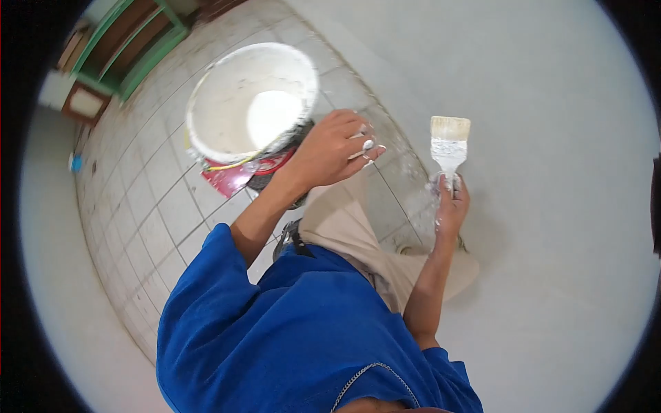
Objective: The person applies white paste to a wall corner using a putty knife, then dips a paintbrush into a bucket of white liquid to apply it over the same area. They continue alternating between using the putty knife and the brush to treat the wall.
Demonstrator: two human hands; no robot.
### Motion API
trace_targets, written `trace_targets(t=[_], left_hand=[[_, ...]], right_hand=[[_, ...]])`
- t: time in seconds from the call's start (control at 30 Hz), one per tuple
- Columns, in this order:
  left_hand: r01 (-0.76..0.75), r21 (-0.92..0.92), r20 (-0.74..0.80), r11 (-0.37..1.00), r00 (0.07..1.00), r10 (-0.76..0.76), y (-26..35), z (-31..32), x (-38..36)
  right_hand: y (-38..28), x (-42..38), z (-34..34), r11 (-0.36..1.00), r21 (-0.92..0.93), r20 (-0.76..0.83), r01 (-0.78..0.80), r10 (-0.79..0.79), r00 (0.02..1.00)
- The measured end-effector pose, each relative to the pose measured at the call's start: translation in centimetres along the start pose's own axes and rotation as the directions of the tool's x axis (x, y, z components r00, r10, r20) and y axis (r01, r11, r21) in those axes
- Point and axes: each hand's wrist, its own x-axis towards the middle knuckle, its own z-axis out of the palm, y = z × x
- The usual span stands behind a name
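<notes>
A flat paintbrush (pixel 451 148) with pale bristles and white paint over its ferrule stands upright in my right hand (pixel 451 206). My fingers wrap its handle, close in front of the pale wall. Nearer the bucket, my left hand (pixel 342 148) hovers over my bent leg, fingers loosely curled and a little apart, with white paint on their tips. To its left stands a large white bucket (pixel 200 117) with paint-smeared rim and a yellow handle. White paint (pixel 273 118) pools inside the bucket.
Under and beside the bucket lies a red object (pixel 227 180), partly hidden. Grey tiles (pixel 162 175) cover the floor up to the pale wall (pixel 551 172) on the right. A green shelf unit (pixel 141 48) stands at the far left, with a small blue item (pixel 75 163) below it.
</notes>
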Motion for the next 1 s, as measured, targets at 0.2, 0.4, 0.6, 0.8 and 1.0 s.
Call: trace_targets(t=[0.2,0.4,0.6,0.8,1.0], left_hand=[[0.321,0.269,-0.173,0.908,0.944,-0.282,-4.9,-9.2,-5.3],[0.557,0.307,-0.325,0.772,0.823,-0.465,-10.0,-11.8,-12.4],[0.59,0.161,-0.345,0.791,0.785,-0.515,-11.0,-11.8,-13.8],[0.584,0.04,-0.414,0.811,0.748,-0.519,-11.5,-11.8,-14.3],[0.644,-0.052,-0.418,0.763,0.68,-0.603,-11.3,-11.9,-14.5]], right_hand=[[-7.4,4.6,7.8,0.969,-0.154,0.395,0.196,-0.121,0.91],[-14.2,6.9,21.1,0.672,-0.293,0.82,0.68,-0.189,0.54],[-11.9,7.3,31.7,0.082,-0.325,0.94,0.942,0.133,0.313],[-8.1,5.0,35.9,-0.063,-0.213,0.942,0.975,0.252,0.222],[-7.8,4.4,36.4,0.038,-0.243,0.942,0.969,0.249,0.226]])
